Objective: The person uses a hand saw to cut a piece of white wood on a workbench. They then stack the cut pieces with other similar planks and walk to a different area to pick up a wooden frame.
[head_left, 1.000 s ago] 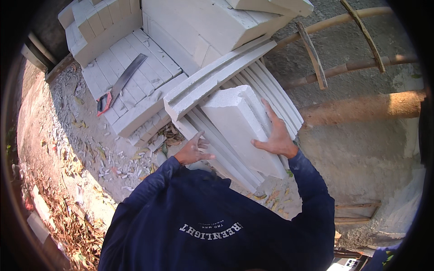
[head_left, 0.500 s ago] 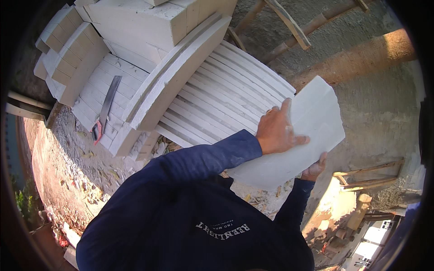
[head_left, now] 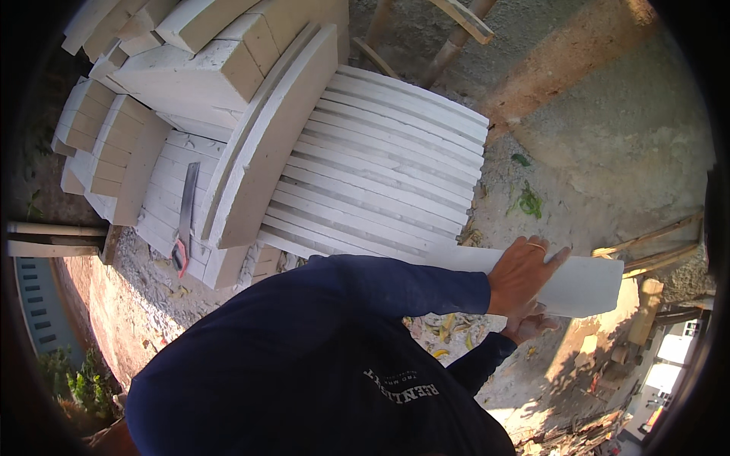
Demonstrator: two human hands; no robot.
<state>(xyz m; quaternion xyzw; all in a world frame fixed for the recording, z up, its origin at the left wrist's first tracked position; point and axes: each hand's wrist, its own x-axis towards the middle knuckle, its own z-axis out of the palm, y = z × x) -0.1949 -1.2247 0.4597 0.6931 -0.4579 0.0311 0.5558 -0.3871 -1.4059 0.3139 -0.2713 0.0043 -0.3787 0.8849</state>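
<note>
A pale, flat slab of white block (head_left: 585, 285) is at the right, held in front of me. My left hand (head_left: 525, 277) reaches over its upper edge, fingers bent across it, closed on the slab. A ring shows on one finger. Just below, my right hand (head_left: 528, 328) is at the slab's lower edge, thumb up against it and fingers partly curled. The slab's left end runs behind my left sleeve. Close by to the left lies a row of white slabs (head_left: 380, 159) stood on edge, side by side.
A handsaw (head_left: 188, 205) with a red handle lies on white blocks at the left. Taller blocks (head_left: 182, 80) are piled behind, with long curved-looking slabs (head_left: 277, 137) leaning there. Wooden frames (head_left: 654, 254) stand at the right. Dry leaves and green leaves (head_left: 528, 201) litter the ground.
The slab has moved right and nearer and turned from broad face up to a narrower view. Both hands moved with it; my right hand now sits below my left. My view has shifted too.
</note>
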